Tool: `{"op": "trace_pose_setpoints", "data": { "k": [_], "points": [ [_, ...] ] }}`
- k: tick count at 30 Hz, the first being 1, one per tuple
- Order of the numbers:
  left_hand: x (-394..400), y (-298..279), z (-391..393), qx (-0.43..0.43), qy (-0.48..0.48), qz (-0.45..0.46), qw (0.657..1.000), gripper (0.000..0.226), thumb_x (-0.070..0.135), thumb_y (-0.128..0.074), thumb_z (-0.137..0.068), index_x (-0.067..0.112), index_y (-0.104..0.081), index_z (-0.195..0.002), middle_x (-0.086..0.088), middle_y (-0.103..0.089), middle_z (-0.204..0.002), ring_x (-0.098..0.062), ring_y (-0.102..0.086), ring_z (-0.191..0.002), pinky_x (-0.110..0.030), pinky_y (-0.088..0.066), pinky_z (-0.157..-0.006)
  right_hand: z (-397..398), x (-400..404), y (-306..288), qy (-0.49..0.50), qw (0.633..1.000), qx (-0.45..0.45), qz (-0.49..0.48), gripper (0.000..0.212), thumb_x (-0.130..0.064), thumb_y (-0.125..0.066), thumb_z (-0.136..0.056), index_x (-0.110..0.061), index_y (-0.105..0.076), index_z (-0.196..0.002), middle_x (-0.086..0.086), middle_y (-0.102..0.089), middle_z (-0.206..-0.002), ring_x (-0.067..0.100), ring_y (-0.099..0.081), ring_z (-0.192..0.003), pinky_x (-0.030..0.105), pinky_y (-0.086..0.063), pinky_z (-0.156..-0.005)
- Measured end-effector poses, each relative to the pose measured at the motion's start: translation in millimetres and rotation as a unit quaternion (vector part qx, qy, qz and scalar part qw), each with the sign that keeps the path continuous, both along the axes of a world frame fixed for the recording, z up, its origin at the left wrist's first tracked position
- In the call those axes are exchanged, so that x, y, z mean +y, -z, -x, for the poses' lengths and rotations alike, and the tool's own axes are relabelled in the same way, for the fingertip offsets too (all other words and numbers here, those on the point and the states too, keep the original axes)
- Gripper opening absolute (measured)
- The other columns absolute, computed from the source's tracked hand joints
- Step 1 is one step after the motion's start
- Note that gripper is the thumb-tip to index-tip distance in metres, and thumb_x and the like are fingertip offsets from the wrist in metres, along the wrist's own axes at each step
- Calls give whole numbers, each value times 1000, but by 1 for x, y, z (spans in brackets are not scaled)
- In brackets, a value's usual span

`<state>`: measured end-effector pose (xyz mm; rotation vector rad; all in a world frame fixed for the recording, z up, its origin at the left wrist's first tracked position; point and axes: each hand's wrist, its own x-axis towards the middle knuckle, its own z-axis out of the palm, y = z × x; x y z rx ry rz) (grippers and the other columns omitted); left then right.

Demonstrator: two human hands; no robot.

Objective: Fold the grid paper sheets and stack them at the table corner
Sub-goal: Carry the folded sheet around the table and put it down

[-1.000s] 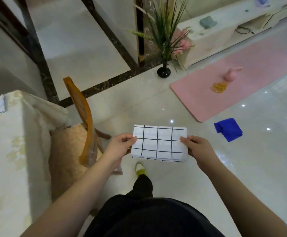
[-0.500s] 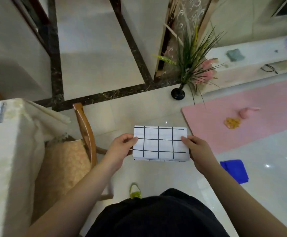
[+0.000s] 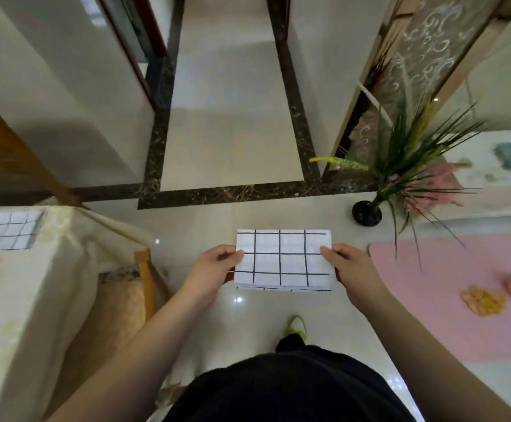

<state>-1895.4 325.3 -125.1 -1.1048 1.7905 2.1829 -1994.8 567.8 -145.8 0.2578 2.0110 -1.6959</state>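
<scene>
Folded white grid paper sheet [image 3: 283,259] sits centre, over the pale tile floor [image 3: 230,147], held btwn left hand [image 3: 214,268] at its left edge & right hand [image 3: 350,269] at its right edge. Cream-clothed table [image 3: 13,300] at left, w/ flat white grid paper [image 3: 6,229] on its far corner. Wooden chair [image 3: 126,296] btwn table & hands. Black-vased spiky plant [image 3: 400,166] far right; pink floor mat [image 3: 449,290] right, nearer than the plant.

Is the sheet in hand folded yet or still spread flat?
Folded: the grid paper shows a second layer's edge along its near side, pinched between left hand and right hand.
</scene>
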Motion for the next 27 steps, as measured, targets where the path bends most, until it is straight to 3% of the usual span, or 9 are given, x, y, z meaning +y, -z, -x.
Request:
{"op": "trace_pose_setpoints", "data": {
  "k": [5,7,12,16,20,24,27],
  "points": [
    [-12,-16,51,5,-25,31,999,21,13,-62,-92,-4,-63,-105,-19,-70,-101,-30,-68,-90,-38,-56,-85,81,-18,-10,-69,998,-8,13,14,-23,-67,-89,-10,-72,-92,12,-73,-93,30,-69,-88,43,-57,-81],
    [-18,-18,63,9,-40,51,998,21,16,-63,-92,-1,-65,-105,-17,-71,-102,-32,-69,-95,-41,-56,-89,106,-31,-13,-96,995,-5,12,14,-22,-68,-89,-10,-73,-93,13,-74,-95,31,-69,-90,45,-56,-85],
    [-45,-14,83,0,-109,61,992,17,14,-65,-91,1,-66,-102,-15,-73,-98,-28,-71,-90,-34,-58,-80,148,-78,-19,-147,989,-4,2,15,-24,-68,-89,-12,-72,-97,6,-74,-90,17,-69,-80,27,-54,-69],
    [-81,-3,96,1,-167,24,986,10,13,-65,-90,3,-66,-94,-17,-72,-96,-27,-70,-86,-33,-57,-79,179,-127,-14,-179,983,-31,1,18,-24,-70,-87,-11,-71,-100,8,-73,-95,23,-70,-90,37,-57,-83],
    [-126,8,111,7,-216,6,976,23,20,-60,-94,1,-66,-106,-15,-73,-100,-27,-70,-92,-34,-58,-81,205,-187,-19,-219,975,-30,-2,13,-17,-65,-91,-8,-68,-100,7,-73,-95,20,-70,-87,29,-58,-74],
    [-174,13,129,7,-249,16,968,19,22,-60,-94,5,-68,-99,-12,-74,-94,-25,-71,-88,-32,-57,-77,230,-248,-23,-240,970,-43,-7,19,-14,-66,-90,-4,-67,-105,14,-72,-100,27,-69,-91,37,-57,-80],
    [-209,13,142,8,-265,20,964,17,21,-61,-94,7,-69,-94,-9,-75,-86,-24,-72,-83,-32,-57,-75,245,-287,-29,-254,966,-46,-4,12,-10,-65,-90,-3,-67,-100,15,-72,-98,26,-69,-88,34,-58,-77]
  ]
}}
